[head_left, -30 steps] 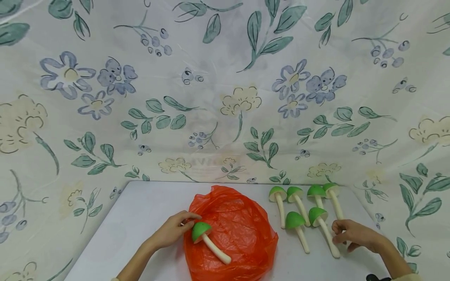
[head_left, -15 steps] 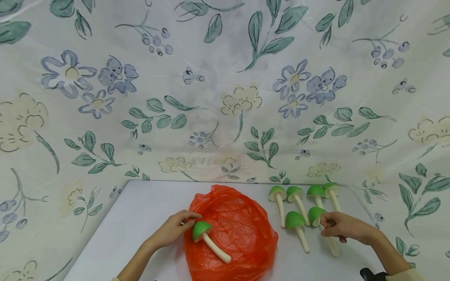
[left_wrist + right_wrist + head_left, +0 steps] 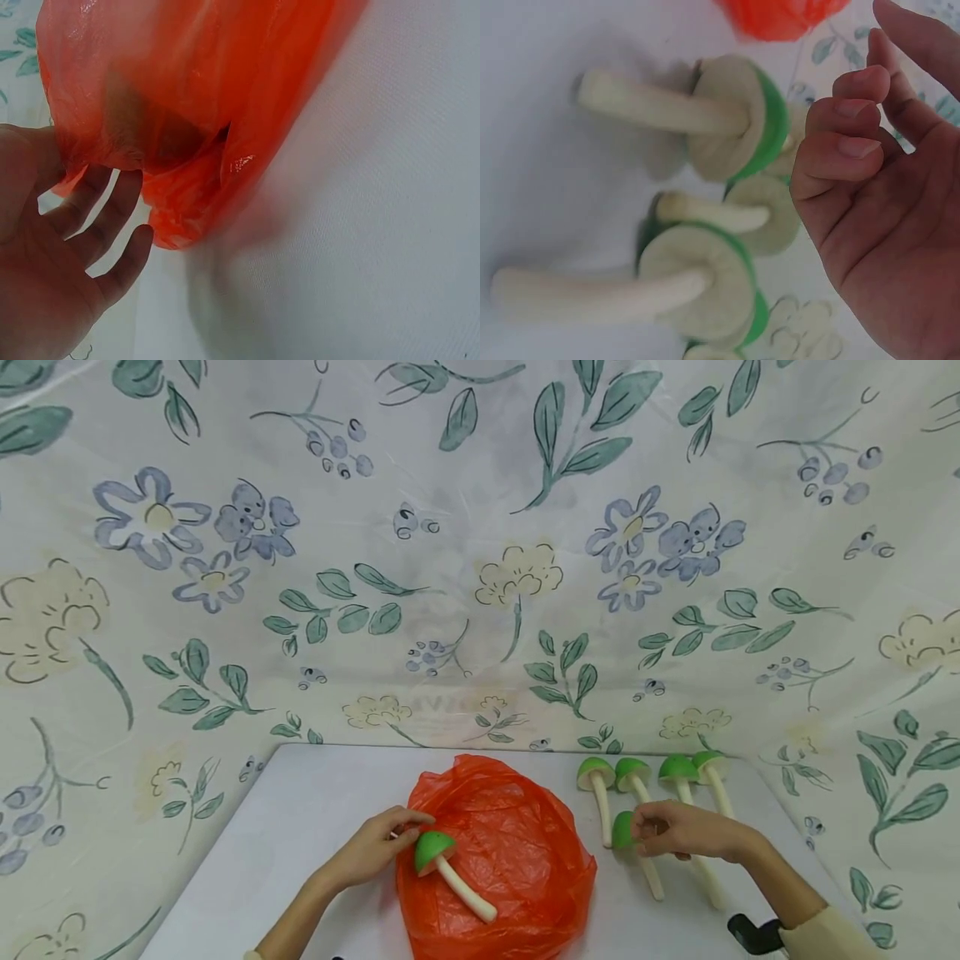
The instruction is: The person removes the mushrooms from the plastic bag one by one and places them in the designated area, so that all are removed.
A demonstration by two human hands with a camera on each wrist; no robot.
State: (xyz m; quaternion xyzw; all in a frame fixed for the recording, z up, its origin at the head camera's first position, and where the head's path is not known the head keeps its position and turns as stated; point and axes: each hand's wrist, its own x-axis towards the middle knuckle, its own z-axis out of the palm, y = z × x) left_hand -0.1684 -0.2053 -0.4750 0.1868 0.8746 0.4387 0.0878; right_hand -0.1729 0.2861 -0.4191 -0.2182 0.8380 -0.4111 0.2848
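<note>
A green-capped toy mushroom [image 3: 453, 878] with a long white stem lies on the spread red plastic bag [image 3: 517, 860]. At the bag's left edge my left hand [image 3: 378, 850] pinches the film between thumb and forefinger, close to the mushroom's cap. The left wrist view has the other fingers of the left hand [image 3: 67, 247] loosely spread below the bag [image 3: 202, 112]. My right hand [image 3: 693, 831] hovers over the loose toy mushrooms [image 3: 651, 877], partly hiding two of them. In the right wrist view the fingers of the right hand [image 3: 892, 195] are loosely curled, holding nothing.
Several more toy mushrooms [image 3: 600, 793] lie at the back right of the white table [image 3: 315, 793]. A floral cloth [image 3: 465, 568] hangs behind the table. On the right forearm sits a black device [image 3: 753, 935].
My right hand has moved left over the loose mushrooms, from the rightmost ones toward the front-left one. The left hand, the bag and the mushroom on it have stayed put.
</note>
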